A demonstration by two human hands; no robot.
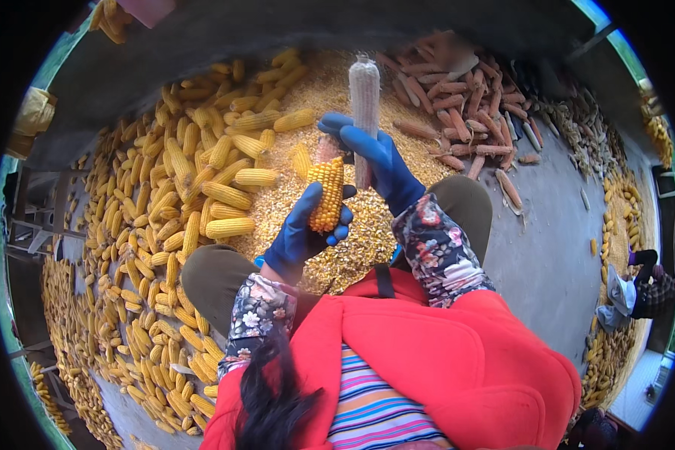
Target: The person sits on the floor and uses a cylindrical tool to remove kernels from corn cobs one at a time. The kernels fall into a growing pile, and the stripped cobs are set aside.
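Observation:
My left hand [299, 233], in a blue glove, is closed around a partly shelled ear of corn [326, 194]. Yellow kernels cover its lower part, while its upper end is a bare pinkish cob. My right hand [391, 166], gloved in blue too, grips a long, pale, bare corn cob [365, 95] that stands nearly upright. The fingers of that hand reach over to the bare end of the ear; whether they touch it is hard to tell. Beneath both hands spreads a heap of loose yellow kernels [346, 236], between my knees.
Many unshelled yellow ears [163, 191] cover the floor on the left. Stripped reddish cobs [472, 107] are piled at the far right, beside dry husks [585, 129]. Grey concrete floor [545, 242] shows on the right. Another person [644, 289] is near more corn at the right edge.

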